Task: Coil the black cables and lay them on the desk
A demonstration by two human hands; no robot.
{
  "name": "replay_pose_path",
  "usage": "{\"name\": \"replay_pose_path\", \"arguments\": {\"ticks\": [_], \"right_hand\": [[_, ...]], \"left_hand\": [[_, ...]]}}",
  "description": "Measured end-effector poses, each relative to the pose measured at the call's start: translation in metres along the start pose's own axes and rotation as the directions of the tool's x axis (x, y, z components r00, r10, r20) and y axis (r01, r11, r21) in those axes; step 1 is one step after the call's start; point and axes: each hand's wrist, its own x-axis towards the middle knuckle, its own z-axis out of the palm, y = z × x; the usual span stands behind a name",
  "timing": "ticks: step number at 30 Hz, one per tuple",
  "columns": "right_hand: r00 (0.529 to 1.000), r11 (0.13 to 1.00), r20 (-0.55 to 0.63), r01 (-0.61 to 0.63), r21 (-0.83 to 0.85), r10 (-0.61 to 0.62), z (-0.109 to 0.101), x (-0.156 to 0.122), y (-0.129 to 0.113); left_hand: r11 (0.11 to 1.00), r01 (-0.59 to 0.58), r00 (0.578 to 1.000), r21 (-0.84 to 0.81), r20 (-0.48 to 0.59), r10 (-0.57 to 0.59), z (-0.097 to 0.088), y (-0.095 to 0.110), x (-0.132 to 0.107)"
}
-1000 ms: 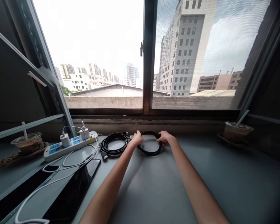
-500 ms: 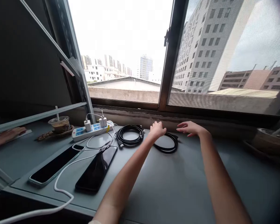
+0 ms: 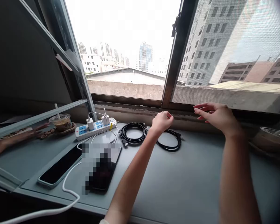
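My left hand hangs over the gap between two coils of black cable, its fingers loosely bent and apart from the thumb. I see nothing in it, though its fingertips are partly hidden. Below its right side lies the smaller cable coil, part of it behind my wrist. To the left, a thicker black cable coil with a plug end lies on the grey tabletop. My right hand is raised near the window sill, right of both coils, with fingers spread and nothing between them.
Left of the coils stands a white power strip with plugged-in chargers and a white cable. Two dark-screened devices, a phone and a partly pixelated one, lie in front. Another person's blurred hand is far left, near a drink cup.
My right hand has moved up and to the right, away from the smaller coil. My left hand has risen slightly. The view has shifted a little, and the other person's hand has moved.
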Motion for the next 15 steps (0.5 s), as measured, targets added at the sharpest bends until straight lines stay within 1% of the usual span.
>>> {"name": "replay_pose_path", "arguments": {"ticks": [3, 6, 9, 12, 13, 15], "right_hand": [[0.995, 0.998, -0.087, -0.037, 0.050, 0.041, -0.008, -0.006, -0.017], [0.970, 0.995, -0.244, 0.013, 0.102, 0.012, -0.016, -0.013, -0.033], [0.929, 0.987, -0.370, 0.078, 0.141, -0.020, -0.022, -0.019, -0.045], [0.907, 0.980, -0.418, 0.115, 0.161, -0.038, -0.025, -0.024, -0.053], [0.902, 0.979, -0.430, 0.125, 0.162, -0.044, -0.026, -0.025, -0.055], [0.894, 0.977, -0.445, 0.135, 0.164, -0.049, -0.026, -0.027, -0.059]], "left_hand": [[0.998, 0.040, 0.999, -0.043, -0.016, -0.041, -0.016, -0.014, 0.005], [0.983, 0.121, 0.993, -0.138, 0.007, -0.121, -0.033, -0.036, 0.010], [0.962, 0.242, 0.969, -0.127, 0.078, -0.234, -0.055, -0.060, 0.010], [0.942, 0.324, 0.944, -0.086, 0.101, -0.315, -0.084, -0.080, 0.001], [0.935, 0.341, 0.939, -0.094, 0.086, -0.334, -0.094, -0.087, -0.003], [0.903, 0.405, 0.914, -0.144, 0.049, -0.402, -0.109, -0.099, -0.009]]}}
